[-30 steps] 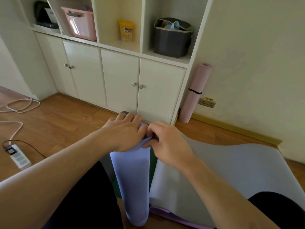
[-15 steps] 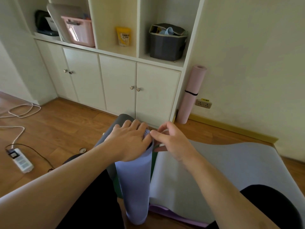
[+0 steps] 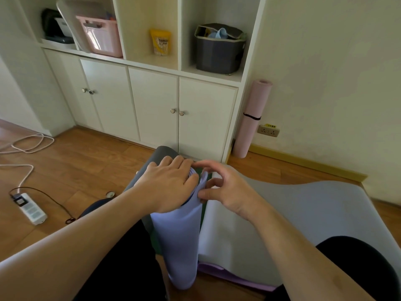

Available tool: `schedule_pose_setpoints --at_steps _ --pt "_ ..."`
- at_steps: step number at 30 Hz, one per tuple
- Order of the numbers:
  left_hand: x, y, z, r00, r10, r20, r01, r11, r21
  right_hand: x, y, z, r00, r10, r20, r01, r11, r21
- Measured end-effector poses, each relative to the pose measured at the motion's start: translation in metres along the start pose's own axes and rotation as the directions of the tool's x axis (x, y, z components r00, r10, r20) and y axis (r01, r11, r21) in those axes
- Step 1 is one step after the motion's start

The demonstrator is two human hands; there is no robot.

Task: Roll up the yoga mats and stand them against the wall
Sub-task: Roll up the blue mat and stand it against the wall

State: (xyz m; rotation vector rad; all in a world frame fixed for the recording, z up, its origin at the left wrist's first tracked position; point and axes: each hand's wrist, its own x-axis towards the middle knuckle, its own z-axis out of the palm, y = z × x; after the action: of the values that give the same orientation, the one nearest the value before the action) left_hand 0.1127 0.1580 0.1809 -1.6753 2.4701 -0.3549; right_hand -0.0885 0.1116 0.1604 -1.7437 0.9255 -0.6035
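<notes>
My left hand (image 3: 168, 184) lies flat over the far end of the lavender mat roll (image 3: 178, 235), fingers wrapped down on it, a holding grip that keeps the coil from springing loose. My right hand (image 3: 225, 192) pinches the roll's outer edge at that same end between thumb and fingers, tidying the layers. The roll lies across the floor between my knees, its near end by my legs. It feels like soft foam: light, squashy, grippy rather than slick, and keen to unwind, so I would hold it around the middle with one hand and cap an end with the other when I stand it up. Just right of it a grey mat (image 3: 303, 213) lies spread open with a purple edge showing under it, perhaps another mat; I cannot tell. A dark grey roll (image 3: 158, 155) lies under my left hand. One pink rolled mat (image 3: 251, 118), banded, already leans upright against the wall (image 3: 336, 83). So three rolls, one flat.
</notes>
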Motion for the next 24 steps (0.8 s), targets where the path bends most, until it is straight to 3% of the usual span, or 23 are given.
schedule_pose_setpoints --at_steps 7,12,15,20,24 --pt "-0.009 -0.015 0.007 1.0 0.025 0.008 -0.025 1.0 -0.011 0.013 -0.001 0.009 0.996 0.002 -0.088 0.002 0.999 0.048" --pt "-0.025 -0.028 0.002 0.999 -0.013 0.049 0.017 0.996 -0.089 0.019 -0.007 0.021 0.997 -0.018 -0.075 0.029 0.99 0.138" --pt "-0.032 -0.028 0.002 0.999 -0.031 0.044 0.036 0.991 -0.13 0.024 -0.009 0.028 0.998 -0.035 -0.049 0.04 0.994 0.104" --pt "-0.037 -0.012 0.001 0.966 -0.248 0.077 0.259 0.913 -0.314 0.027 -0.008 0.036 0.997 -0.038 -0.07 0.042 0.997 0.058" --pt "-0.034 -0.011 0.007 0.965 -0.257 0.058 0.263 0.924 -0.277 0.024 -0.001 0.037 0.986 0.028 -0.166 -0.028 1.0 0.002"
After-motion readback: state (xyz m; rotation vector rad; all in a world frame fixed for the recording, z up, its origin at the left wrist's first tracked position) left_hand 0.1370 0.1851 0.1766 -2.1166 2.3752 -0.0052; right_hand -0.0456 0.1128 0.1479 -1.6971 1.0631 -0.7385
